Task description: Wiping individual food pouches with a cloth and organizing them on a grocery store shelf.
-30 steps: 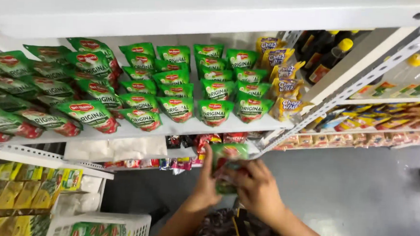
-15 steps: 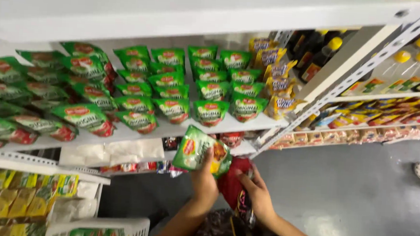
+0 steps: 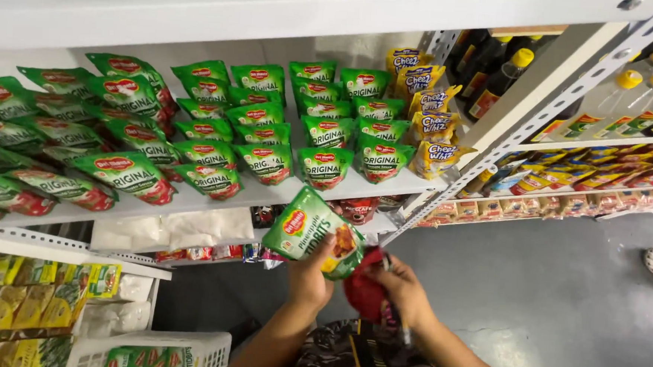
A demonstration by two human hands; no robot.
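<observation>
Gripping a green pouch [image 3: 310, 231], left hand [image 3: 308, 278]; right hand [image 3: 404, 288] clasps red pouch [image 3: 364, 290].

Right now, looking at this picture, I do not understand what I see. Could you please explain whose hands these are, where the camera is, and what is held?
No machine here: a person wears the camera on the head, so you look down at their own two bare hands. The left hand holds up a green pouch with a picture of fruit on it. The right hand grips a dark red pack. In front is a white shelf filled with rows of green sauce pouches, with yellow pouches at their right end. Dark bottles with yellow caps stand further right. Below left is a white basket holding more packs.
</observation>
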